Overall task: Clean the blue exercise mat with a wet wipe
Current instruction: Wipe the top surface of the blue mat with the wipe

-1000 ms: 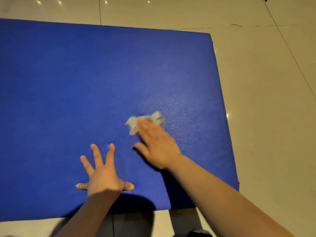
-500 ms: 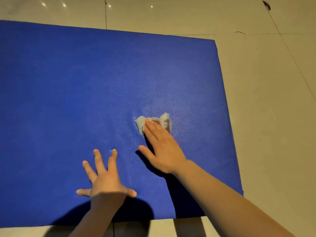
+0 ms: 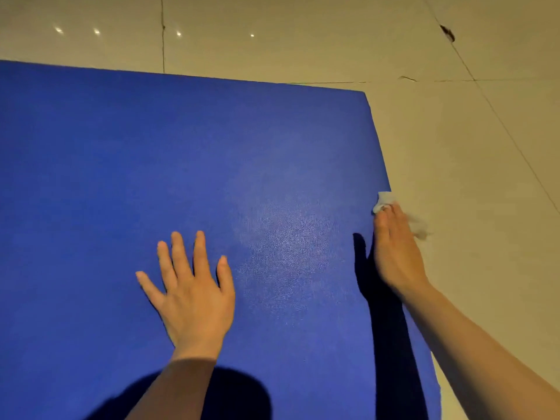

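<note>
Blue mat fills the left and middle of the frame on a tiled floor. We see the left hand lying flat on it at lower centre, fingers straight and spread, holding nothing. At the mat's right edge the right hand presses a crumpled white wipe under straight fingers

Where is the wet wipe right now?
In the head view the wet wipe sits at the blue mat's right edge, under the right hand's fingers, partly over the floor.
</note>
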{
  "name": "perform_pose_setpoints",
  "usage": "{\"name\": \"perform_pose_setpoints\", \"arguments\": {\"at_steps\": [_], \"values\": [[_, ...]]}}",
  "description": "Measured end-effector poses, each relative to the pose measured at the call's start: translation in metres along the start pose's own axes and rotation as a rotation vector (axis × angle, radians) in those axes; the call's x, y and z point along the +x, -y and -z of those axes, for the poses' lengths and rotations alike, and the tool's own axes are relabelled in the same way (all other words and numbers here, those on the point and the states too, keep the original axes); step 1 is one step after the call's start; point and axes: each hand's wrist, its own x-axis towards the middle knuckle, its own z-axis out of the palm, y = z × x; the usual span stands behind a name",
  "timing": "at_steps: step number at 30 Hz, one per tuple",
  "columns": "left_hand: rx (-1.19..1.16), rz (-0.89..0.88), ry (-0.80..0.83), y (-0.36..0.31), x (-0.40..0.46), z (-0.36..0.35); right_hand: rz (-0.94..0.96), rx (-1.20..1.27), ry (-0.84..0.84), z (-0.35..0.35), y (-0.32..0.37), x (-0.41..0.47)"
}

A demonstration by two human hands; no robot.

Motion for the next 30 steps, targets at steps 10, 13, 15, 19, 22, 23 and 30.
{"name": "perform_pose_setpoints", "arguments": {"at_steps": [10,13,15,19,22,23,30], "values": [[0.087,0.026,-0.091,-0.001,0.000,-0.008,0.526,-0.275,0.282,-0.051,0.043,0.001],[0.102,0.017,-0.112,0.001,0.000,-0.009,0.336,-0.292,0.170,-0.022,0.020,0.034],[0.110,0.010,-0.126,0.001,-0.001,-0.011,0.293,-0.329,0.186,-0.013,0.010,0.047],[0.115,0.009,-0.157,0.001,0.001,-0.012,0.261,-0.345,0.142,-0.027,0.005,0.052],[0.122,0.012,-0.178,0.000,0.001,-0.014,0.252,-0.285,0.125,-0.034,0.022,0.052],[0.126,0.009,-0.180,0.000,0.001,-0.014,0.326,-0.248,0.153,-0.037,0.034,0.047],[0.152,0.009,-0.180,0.000,0.001,-0.016,0.692,-0.311,0.377,-0.072,0.068,0.032]]}}
